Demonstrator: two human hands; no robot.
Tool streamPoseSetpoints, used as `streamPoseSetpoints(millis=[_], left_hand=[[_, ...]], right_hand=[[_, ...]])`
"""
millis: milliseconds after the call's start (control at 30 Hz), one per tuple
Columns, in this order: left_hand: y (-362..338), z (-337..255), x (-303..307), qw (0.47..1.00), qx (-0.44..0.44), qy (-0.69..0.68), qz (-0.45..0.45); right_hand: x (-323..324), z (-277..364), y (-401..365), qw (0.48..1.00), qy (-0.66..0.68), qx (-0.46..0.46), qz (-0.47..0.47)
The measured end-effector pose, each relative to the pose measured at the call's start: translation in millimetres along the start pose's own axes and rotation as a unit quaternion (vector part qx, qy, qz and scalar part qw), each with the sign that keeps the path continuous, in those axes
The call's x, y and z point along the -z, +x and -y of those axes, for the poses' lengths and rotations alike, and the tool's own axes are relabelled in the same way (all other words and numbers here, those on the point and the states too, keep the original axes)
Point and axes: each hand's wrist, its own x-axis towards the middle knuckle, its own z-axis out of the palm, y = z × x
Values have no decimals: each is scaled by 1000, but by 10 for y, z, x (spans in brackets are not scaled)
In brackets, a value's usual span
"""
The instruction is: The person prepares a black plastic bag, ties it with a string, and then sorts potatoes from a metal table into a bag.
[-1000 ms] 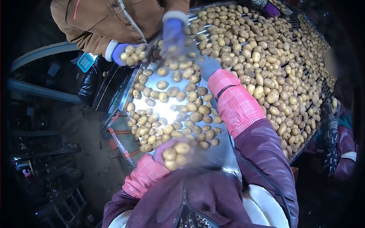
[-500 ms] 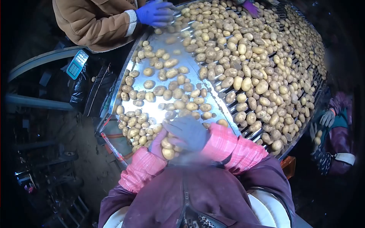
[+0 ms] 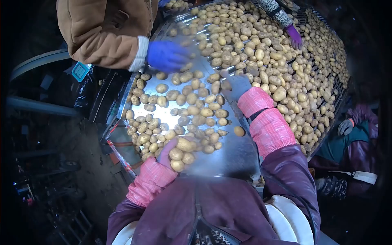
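Observation:
My left hand (image 3: 166, 153), in a pink glove, is cupped around several potatoes (image 3: 177, 154) at the near side of the metal sorting table. My right hand (image 3: 238, 86), in a grey glove, reaches to the border between the smooth plate and the bars. Its fingers are stretched out beside a potato (image 3: 226, 84), somewhat blurred, and I see nothing gripped in them. Loose potatoes (image 3: 192, 98) lie scattered across the metal plate (image 3: 228, 159) between my hands.
A thick layer of potatoes (image 3: 281, 77) covers the barred conveyor at the right. A co-worker's blue glove (image 3: 168, 55) is over the plate's far left; another person's purple glove (image 3: 294, 36) touches potatoes at the back. A third person's grey glove (image 3: 346, 127) is at far right.
My right hand has moved away from my left, up and right to the bars' edge. The blue glove has come nearer over the plate, and the purple glove reaches further in.

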Motion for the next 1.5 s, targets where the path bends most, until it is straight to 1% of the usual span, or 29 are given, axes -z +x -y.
streamPoseSetpoints(millis=[67,133,167,233,300,367,467,567,600,667,700,733,767,833,900,967,1000,1033,1100,1133,1167,1200,1233,1267,1300,1367,1433,1467,1500], left_hand=[[25,32,307,999,4,15,47],[-3,47,414,995,-22,61,81],[-43,85,415,994,-31,64,77],[-133,161,369,996,-42,46,55],[-193,151,319,997,-46,31,44],[-258,142,317,997,-49,37,53],[-285,168,393,999,-16,-27,41],[-299,232,432,997,-52,-29,45],[-241,303,618,995,-59,-39,67],[-269,342,616,998,-63,-8,29],[-265,343,597,998,-64,12,12],[-312,316,530,998,-54,18,6],[-304,326,535,1000,-30,-2,-7],[-252,319,524,999,18,-36,-30],[-193,311,515,1000,27,-3,-16],[-122,363,518,998,55,31,5],[-45,421,692,997,57,-4,59],[-83,439,566,996,30,80,-7],[44,465,784,991,35,115,52],[-12,563,622,984,-19,178,9],[-100,623,445,967,-79,240,-33],[-96,528,445,987,15,158,-23],[-94,533,420,989,27,144,-19],[-98,529,396,991,39,130,-18],[-101,530,377,992,49,114,-17],[-57,607,423,987,22,156,-33],[-10,646,500,981,-29,187,-52],[13,587,569,985,-12,170,-19],[31,529,641,988,6,154,14]], right_hand=[[-16,42,-54,998,59,9,1],[-50,108,50,990,98,50,-90],[-83,159,106,982,118,70,-133],[-135,287,274,992,-36,100,-75],[-202,333,457,991,-94,80,-42],[-312,396,596,998,-50,16,-31],[-178,455,737,995,-42,-20,91],[-85,502,535,997,-22,-24,67],[-59,510,429,996,47,-38,58],[42,484,100,979,186,-78,41],[36,434,-113,937,341,-72,13],[32,375,-371,871,486,-64,-21],[47,337,-662,783,617,-56,-59],[360,400,-1326,711,685,-121,-105],[595,418,-2027,678,705,-151,-139],[604,334,-2695,682,686,-181,-178],[592,316,-3051,682,674,-202,-199],[556,316,-3397,668,677,-231,-203],[446,407,-4012,636,687,-283,-208],[464,581,-4250,607,691,-339,-198],[388,702,-4466,583,708,-347,-197],[275,809,-4655,560,725,-350,-197],[120,873,-4801,537,743,-347,-196],[-89,917,-4944,535,751,-340,-185],[-312,953,-5007,544,735,-374,-155],[-757,983,-5049,561,698,-437,-91],[-1142,1141,-4837,597,636,-448,-196],[-1208,1200,-4724,601,602,-490,-191],[-1144,1127,-4756,668,570,-472,-79]])
